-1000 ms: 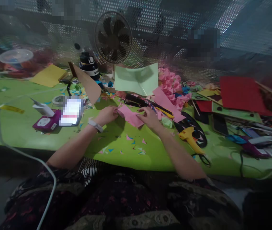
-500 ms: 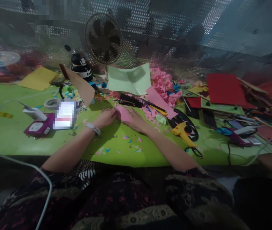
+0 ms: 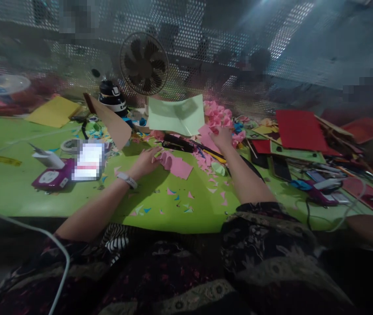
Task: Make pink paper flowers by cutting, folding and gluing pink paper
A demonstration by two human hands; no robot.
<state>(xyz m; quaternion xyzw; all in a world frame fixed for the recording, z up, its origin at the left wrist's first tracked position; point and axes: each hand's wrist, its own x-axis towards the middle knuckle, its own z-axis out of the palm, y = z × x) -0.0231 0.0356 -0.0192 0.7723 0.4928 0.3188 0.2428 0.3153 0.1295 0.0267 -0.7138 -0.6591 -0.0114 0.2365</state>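
My left hand (image 3: pixel 145 162) rests on the green table, its fingertips closed on the crumpled left end of a pink paper piece (image 3: pixel 180 168). The flat part of that piece lies to the right. Farther back, my right hand (image 3: pixel 222 139) reaches over a pink paper strip (image 3: pixel 207 136), with fingers bent onto it; their exact hold is partly hidden. A black stapler (image 3: pixel 178 143) lies between the hands, and a yellow cutter (image 3: pixel 214 153) is just below the strip. Pink paper flowers (image 3: pixel 218 114) are heaped behind my right hand.
A pale green sheet (image 3: pixel 176 114) stands in front of the fan (image 3: pixel 144 64). To the left are a lit phone (image 3: pixel 88 161), a purple box (image 3: pixel 52 177) and a black bottle (image 3: pixel 111 97). Red sheets (image 3: pixel 300 131) and tools lie right. Another person's arm (image 3: pixel 372 232) shows at the right edge.
My right hand has left the pink paper piece and moved right and away to the pink strip. My left hand stays at the piece. My right arm now covers the yellow glue gun.
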